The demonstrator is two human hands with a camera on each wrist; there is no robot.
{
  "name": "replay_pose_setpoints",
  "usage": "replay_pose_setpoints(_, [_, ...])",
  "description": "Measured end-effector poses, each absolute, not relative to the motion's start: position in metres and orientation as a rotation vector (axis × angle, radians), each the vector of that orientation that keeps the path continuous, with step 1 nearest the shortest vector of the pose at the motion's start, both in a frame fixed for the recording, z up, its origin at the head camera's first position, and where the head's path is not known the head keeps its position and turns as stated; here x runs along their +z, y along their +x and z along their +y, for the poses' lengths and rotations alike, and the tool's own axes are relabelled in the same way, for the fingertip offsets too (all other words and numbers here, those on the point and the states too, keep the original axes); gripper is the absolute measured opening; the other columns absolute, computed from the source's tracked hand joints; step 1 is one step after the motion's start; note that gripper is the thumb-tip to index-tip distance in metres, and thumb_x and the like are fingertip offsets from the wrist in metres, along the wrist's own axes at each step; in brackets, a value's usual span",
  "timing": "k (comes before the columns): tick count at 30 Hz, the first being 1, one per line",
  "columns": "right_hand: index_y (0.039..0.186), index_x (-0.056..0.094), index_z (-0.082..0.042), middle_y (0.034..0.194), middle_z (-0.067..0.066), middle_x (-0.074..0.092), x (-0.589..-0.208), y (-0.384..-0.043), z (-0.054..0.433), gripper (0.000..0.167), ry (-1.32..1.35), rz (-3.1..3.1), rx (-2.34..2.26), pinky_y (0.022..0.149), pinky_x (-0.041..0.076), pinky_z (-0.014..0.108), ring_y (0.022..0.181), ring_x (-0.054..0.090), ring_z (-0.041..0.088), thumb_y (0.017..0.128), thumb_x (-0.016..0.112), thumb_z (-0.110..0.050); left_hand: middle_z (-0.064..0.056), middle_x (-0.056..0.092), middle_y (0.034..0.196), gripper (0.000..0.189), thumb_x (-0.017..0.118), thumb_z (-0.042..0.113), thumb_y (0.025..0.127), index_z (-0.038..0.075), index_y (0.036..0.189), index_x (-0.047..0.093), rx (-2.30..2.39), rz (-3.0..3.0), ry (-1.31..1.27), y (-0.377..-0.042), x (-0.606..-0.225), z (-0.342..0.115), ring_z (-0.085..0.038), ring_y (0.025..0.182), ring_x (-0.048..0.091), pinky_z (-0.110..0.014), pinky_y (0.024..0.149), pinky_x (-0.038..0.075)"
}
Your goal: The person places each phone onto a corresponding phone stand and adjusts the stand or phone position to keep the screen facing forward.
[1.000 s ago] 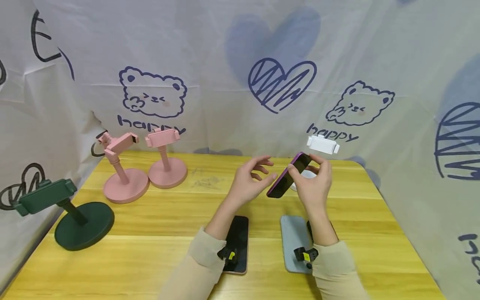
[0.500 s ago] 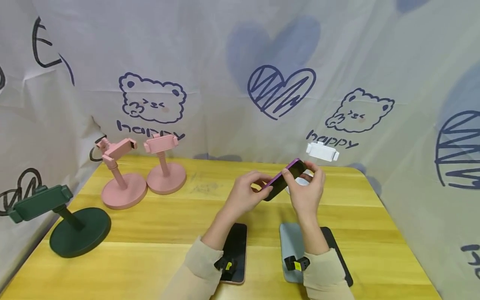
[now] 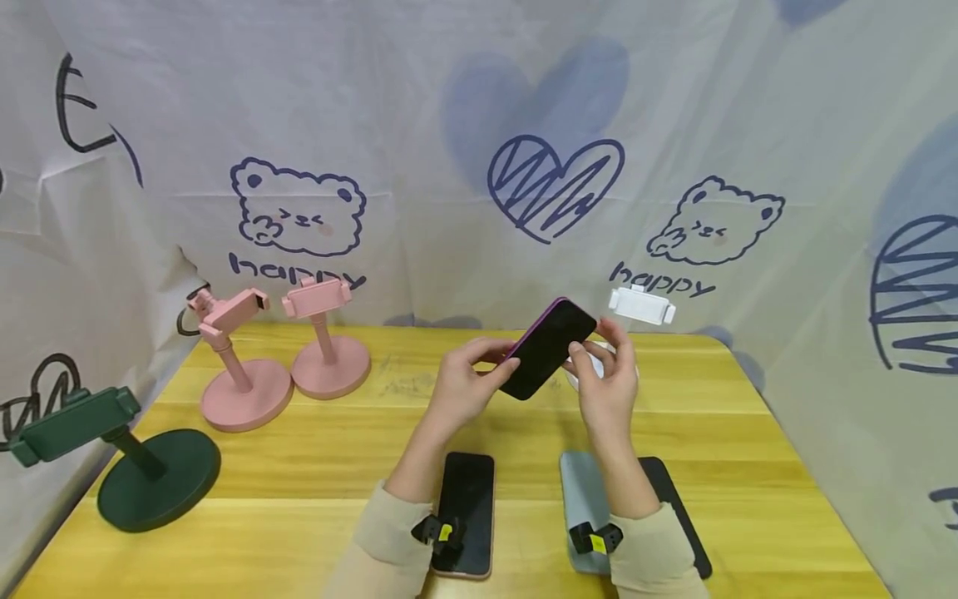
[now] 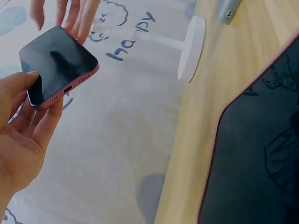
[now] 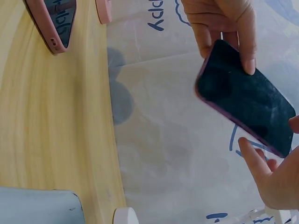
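Observation:
A smartphone (image 3: 550, 349) with a dark screen and purple edge is held tilted above the table, screen toward me. My left hand (image 3: 464, 387) pinches its lower left corner, thumb on the screen and fingers behind, as the left wrist view shows on the phone (image 4: 56, 70). At the other end is my right hand (image 3: 609, 395), its thumb at the phone's edge. In the right wrist view the index finger of that right hand (image 5: 280, 182) stretches out loosely, apart from the phone. Behind the right hand stands a white phone stand (image 3: 642, 305), its base partly covered.
On the wooden table (image 3: 314, 466) lie a pink-edged phone (image 3: 467, 507), a light blue phone (image 3: 582, 487) and a dark phone (image 3: 677, 516), partly under my forearms. Two pink phone stands (image 3: 331, 366) (image 3: 247, 395) and a green one (image 3: 157, 478) stand at the left.
My left hand has come to the phone and taken hold of its lower corner. The phone has moved left and turned its screen toward me, while the right hand's grip has loosened.

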State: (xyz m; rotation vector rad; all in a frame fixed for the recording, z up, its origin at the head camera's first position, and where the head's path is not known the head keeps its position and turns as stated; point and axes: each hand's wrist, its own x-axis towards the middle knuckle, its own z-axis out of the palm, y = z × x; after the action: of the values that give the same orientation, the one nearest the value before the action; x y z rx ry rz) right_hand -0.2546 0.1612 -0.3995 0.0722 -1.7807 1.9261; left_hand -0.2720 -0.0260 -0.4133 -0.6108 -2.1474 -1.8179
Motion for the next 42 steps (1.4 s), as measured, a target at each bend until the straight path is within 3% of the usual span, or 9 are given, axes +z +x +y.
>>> replay_pose_setpoints(8, [0.139,0.052,0.008,0.127,0.015,0.057,-0.399,-0.256,0.159,0.042,0.125,-1.839,2.038,0.074,0.064,0.026,0.095,0.066,0.009,0.099,0.063,0.005,-0.015,0.074,0.115,0.027,0.076,0.009,0.096,0.001,0.122,0.075,-1.959,-2.075,-0.57,-0.273,-0.411,-0.031,-0.03,0.102,0.071,-0.047,0.09,0.061])
replay_pose_setpoints(16, [0.133,0.06,0.007,0.119,0.019,0.063,-0.395,-0.251,0.158,0.034,0.21,-2.07,1.932,0.074,0.064,0.028,0.09,0.068,0.006,0.1,0.066,0.002,-0.017,0.071,0.118,0.029,0.074,0.001,0.095,-0.006,0.123,0.07,-2.18,-1.94,-0.472,-0.274,-0.409,-0.028,-0.015,0.1,0.07,-0.024,0.088,0.058])
replay_pose_setpoints(22, [0.135,0.058,0.009,0.116,0.024,0.066,-0.392,-0.249,0.159,0.036,0.199,-2.101,1.941,0.069,0.064,0.026,0.089,0.071,0.003,0.1,0.066,0.002,-0.017,0.068,0.115,0.03,0.073,-0.004,0.094,-0.01,0.123,0.067,-2.267,-1.906,-0.472,-0.275,-0.412,-0.026,-0.009,0.095,0.067,-0.021,0.085,0.058])
replay_pose_setpoints(30, [0.132,0.058,0.013,0.116,0.032,0.068,-0.387,-0.248,0.167,0.034,0.264,-2.067,1.974,0.07,0.065,0.032,0.087,0.073,0.006,0.099,0.063,0.01,-0.018,0.065,0.125,0.031,0.071,-0.001,0.097,-0.008,0.126,0.066,-2.237,-1.942,-0.55,-0.273,-0.411,-0.023,-0.014,0.1,0.067,-0.023,0.089,0.058])
replay_pose_setpoints(35, [0.129,0.059,0.014,0.111,0.027,0.07,-0.381,-0.248,0.172,0.032,0.271,-2.017,1.967,0.069,0.065,0.032,0.086,0.074,0.007,0.097,0.064,0.011,-0.017,0.066,0.129,0.032,0.069,0.004,0.099,-0.003,0.13,0.066,-2.218,-1.942,-0.59,-0.272,-0.405,-0.02,-0.022,0.109,0.067,-0.025,0.091,0.057])
replay_pose_setpoints(38, [0.127,0.06,0.014,0.107,0.022,0.072,-0.377,-0.247,0.175,0.031,0.263,-1.998,1.932,0.067,0.064,0.03,0.083,0.074,0.007,0.097,0.065,0.011,-0.019,0.066,0.13,0.031,0.067,0.005,0.101,-0.005,0.131,0.066,-2.226,-1.912,-0.584,-0.273,-0.404,-0.018,-0.021,0.112,0.067,-0.024,0.089,0.058])
replay_pose_setpoints(42, [0.126,0.06,0.014,0.103,0.006,0.075,-0.37,-0.247,0.181,0.03,0.255,-1.975,1.892,0.067,0.064,0.027,0.083,0.073,0.005,0.097,0.065,0.01,-0.024,0.067,0.127,0.03,0.061,0.009,0.105,-0.007,0.131,0.065,-2.257,-1.858,-0.559,-0.277,-0.401,-0.011,-0.024,0.111,0.068,-0.026,0.087,0.06])
